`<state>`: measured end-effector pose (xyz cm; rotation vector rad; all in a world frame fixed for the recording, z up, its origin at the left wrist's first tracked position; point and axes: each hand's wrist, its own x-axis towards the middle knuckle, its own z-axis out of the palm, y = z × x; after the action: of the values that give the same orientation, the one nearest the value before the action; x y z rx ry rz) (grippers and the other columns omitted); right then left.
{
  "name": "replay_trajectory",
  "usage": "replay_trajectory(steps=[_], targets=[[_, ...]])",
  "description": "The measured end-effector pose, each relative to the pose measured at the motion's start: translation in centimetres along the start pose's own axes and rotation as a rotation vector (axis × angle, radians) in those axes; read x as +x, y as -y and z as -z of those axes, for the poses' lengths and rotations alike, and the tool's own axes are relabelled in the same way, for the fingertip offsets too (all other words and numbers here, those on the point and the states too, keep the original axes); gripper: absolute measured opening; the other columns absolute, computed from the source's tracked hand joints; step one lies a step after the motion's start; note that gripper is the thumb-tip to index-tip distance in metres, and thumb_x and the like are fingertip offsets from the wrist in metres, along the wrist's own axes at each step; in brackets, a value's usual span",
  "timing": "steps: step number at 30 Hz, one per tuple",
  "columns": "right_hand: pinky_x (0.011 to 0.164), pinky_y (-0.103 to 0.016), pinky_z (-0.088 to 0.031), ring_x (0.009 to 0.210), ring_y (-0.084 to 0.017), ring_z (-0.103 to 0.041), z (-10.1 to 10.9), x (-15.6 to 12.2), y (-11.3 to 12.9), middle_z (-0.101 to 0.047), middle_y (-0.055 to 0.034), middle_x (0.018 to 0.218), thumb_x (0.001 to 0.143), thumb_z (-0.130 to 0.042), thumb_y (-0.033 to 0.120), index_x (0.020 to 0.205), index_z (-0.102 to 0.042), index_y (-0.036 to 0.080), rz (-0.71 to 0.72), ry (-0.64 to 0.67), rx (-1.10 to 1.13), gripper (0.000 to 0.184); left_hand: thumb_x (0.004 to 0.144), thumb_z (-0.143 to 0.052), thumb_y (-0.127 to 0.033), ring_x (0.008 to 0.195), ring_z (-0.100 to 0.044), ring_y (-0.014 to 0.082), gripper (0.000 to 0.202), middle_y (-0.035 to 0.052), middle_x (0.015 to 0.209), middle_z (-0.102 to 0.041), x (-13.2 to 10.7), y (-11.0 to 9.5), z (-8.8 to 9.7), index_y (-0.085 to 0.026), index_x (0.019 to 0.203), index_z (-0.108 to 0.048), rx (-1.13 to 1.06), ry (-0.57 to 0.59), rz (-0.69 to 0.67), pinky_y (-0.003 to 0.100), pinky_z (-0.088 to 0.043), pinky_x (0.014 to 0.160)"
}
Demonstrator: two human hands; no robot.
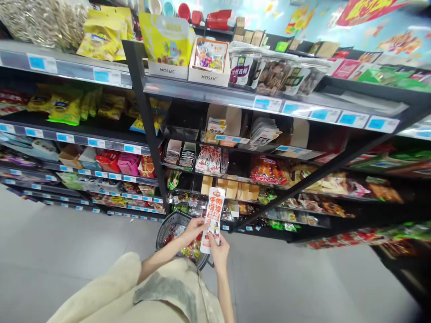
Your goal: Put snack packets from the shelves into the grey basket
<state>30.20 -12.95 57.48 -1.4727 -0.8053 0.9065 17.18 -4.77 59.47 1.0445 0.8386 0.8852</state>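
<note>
A tall white snack packet (212, 217) with red lettering is held upright in front of me, low in the view. My left hand (193, 230) grips its left edge about halfway up. My right hand (219, 251) pinches its bottom right corner from below. Just under the packet a dark mesh shopping basket (168, 228) stands on the floor, with several wrapped snacks inside. My pale sleeve and clothing fill the bottom centre.
Black store shelves (148, 134) with blue price tags rise ahead, packed with snack bags, boxes and tubs. A second shelf run extends left, another recedes right. Grey tiled floor (50, 251) lies around the basket.
</note>
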Motion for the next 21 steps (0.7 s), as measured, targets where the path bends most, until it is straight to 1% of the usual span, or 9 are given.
replay_trajectory(steps=[3,5,7,10,12,16,18,21], targets=[[0.056,-0.029,-0.055,0.062,-0.021,-0.068,0.0,-0.2,-0.2,-0.08,-0.0113,0.081,0.073,-0.079,0.062,0.096,-0.08,0.011,-0.045,-0.001,0.079,0.055,0.072,-0.085,-0.056,0.076,-0.068,0.0186,0.047,0.008,0.087,-0.078,1.3,-1.4,0.7,-0.013,0.089,-0.078,0.031,-0.071,-0.026,0.027,-0.052,0.071],[0.052,-0.029,-0.054,0.054,-0.019,-0.065,0.2,-0.3,-0.6,-0.079,-0.0113,0.077,0.071,-0.079,0.065,0.099,-0.079,0.011,-0.095,-0.027,0.121,0.061,0.072,-0.085,-0.059,0.076,-0.068,0.0188,0.052,0.0087,0.089,-0.079,2.7,-2.6,1.2,-0.013,0.096,-0.079,0.036,-0.131,-0.049,0.027,-0.053,0.068],[0.051,-0.029,-0.053,0.05,-0.018,-0.063,0.5,-0.5,-1.2,-0.078,-0.0111,0.073,0.067,-0.08,0.068,0.096,-0.079,0.011,-0.128,-0.061,0.15,0.063,0.072,-0.084,-0.06,0.077,-0.07,0.0199,0.057,0.0101,0.094,-0.079,4.3,-3.9,1.8,-0.012,0.103,-0.078,0.039,-0.169,-0.065,0.028,-0.055,0.067],[0.051,-0.029,-0.052,0.051,-0.018,-0.065,1.2,-0.9,-2.4,-0.078,-0.0111,0.072,0.064,-0.081,0.069,0.093,-0.079,0.012,-0.141,-0.086,0.17,0.064,0.078,-0.081,-0.059,0.082,-0.072,0.0222,0.057,0.0125,0.102,-0.08,6.6,-5.7,3.0,-0.013,0.113,-0.076,0.105,-0.191,-0.066,0.031,-0.058,0.07],[0.052,-0.029,-0.052,0.053,-0.019,-0.066,1.9,-1.3,-3.2,-0.078,-0.0111,0.073,0.061,-0.082,0.07,0.092,-0.079,0.013,-0.156,-0.095,0.173,0.065,0.082,-0.079,-0.053,0.087,-0.074,0.0235,0.053,0.014,0.107,-0.08,7.9,-7.0,3.8,-0.012,0.116,-0.076,0.186,-0.18,-0.068,0.032,-0.06,0.073],[0.049,-0.03,-0.051,0.053,-0.021,-0.066,4.0,-2.8,-5.0,-0.078,-0.0109,0.071,0.055,-0.084,0.072,0.086,-0.08,0.014,-0.2,-0.125,0.167,0.065,0.084,-0.08,-0.033,0.095,-0.074,0.0242,0.041,0.0153,0.117,-0.078,10.6,-9.5,4.5,-0.011,0.118,-0.075,0.299,-0.073,-0.109,0.036,-0.062,0.084],[0.047,-0.031,-0.051,0.052,-0.023,-0.067,5.3,-3.7,-6.1,-0.078,-0.0107,0.071,0.054,-0.083,0.074,0.084,-0.08,0.016,-0.228,-0.158,0.155,0.065,0.085,-0.077,-0.024,0.099,-0.074,0.0242,0.037,0.0152,0.119,-0.077,12.4,-10.7,4.3,-0.01,0.119,-0.075,0.345,-0.029,-0.137,0.037,-0.061,0.088],[0.045,-0.036,-0.053,0.053,-0.027,-0.069,7.0,-4.9,-7.5,-0.078,-0.0099,0.07,0.054,-0.08,0.078,0.079,-0.08,0.023,-0.24,-0.271,0.134,0.061,0.086,-0.071,-0.014,0.102,-0.074,0.0245,0.035,0.0151,0.116,-0.078,15.9,-12.5,3.5,-0.01,0.121,-0.073,0.424,0.001,-0.15,0.038,-0.062,0.089]])
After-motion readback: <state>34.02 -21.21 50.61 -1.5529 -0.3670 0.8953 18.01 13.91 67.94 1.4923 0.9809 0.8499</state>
